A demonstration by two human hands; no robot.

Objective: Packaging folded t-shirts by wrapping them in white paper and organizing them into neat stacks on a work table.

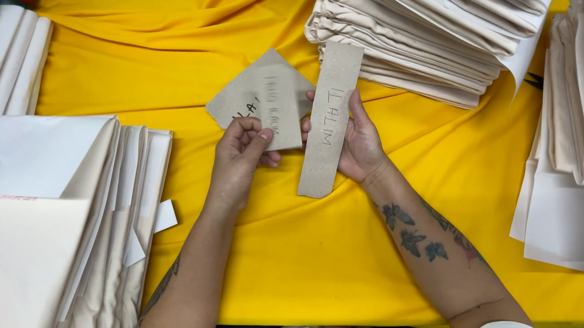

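Yellow-draped table (321,259) amid cream fabric stacks (424,23), evenly lit.

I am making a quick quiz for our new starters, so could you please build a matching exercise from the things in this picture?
Things:
1. long card strip
2. wide card pieces
3. yellow cloth
4. cream fabric stack

Places:
A. spread over the table
B. in the right hand
C. piled at upper right
D. in the left hand

Pairs: 1-B, 2-D, 3-A, 4-C

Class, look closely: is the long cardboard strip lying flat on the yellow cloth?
No, the right hand holds the long cardboard strip up above the yellow cloth.
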